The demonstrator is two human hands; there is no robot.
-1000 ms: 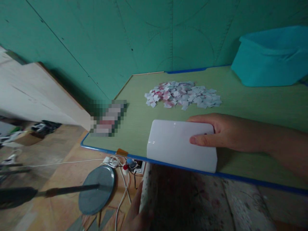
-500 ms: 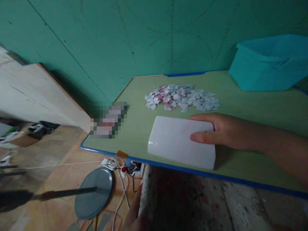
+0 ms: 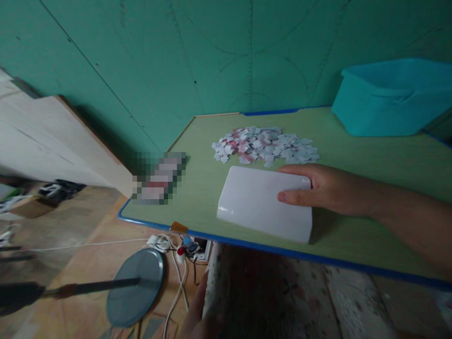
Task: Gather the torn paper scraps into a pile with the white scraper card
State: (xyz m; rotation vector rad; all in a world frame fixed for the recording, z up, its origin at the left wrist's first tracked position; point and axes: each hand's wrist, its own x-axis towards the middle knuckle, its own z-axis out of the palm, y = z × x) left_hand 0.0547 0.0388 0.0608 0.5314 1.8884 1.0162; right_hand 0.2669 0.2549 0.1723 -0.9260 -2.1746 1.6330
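My right hand (image 3: 318, 190) grips the right end of a glossy white box-shaped object (image 3: 259, 202), its thumb lying on the upper face and its fingers along the far side. The object is over the front part of the green tabletop (image 3: 197, 188); whether it touches the surface cannot be told. Just behind it spreads a pile of small torn or cut paper pieces (image 3: 266, 143), white with some pink. Low in the view and in shadow, my left hand (image 3: 201, 318) is closed against a pale speckled edge (image 3: 213, 282) below the tabletop; what it holds is unclear.
A turquoise bin (image 3: 391, 101) stands at the back right against the green wall (image 3: 212, 47). A blurred-out flat item (image 3: 160, 179) lies at the table's left. Below are white cables (image 3: 181, 278), a round grey base with a pole (image 3: 136, 292), and a cardboard box (image 3: 33, 206).
The white object and my right hand have shifted slightly up and left in the view. The camera view has moved slightly too. My left hand stays in nearly the same place.
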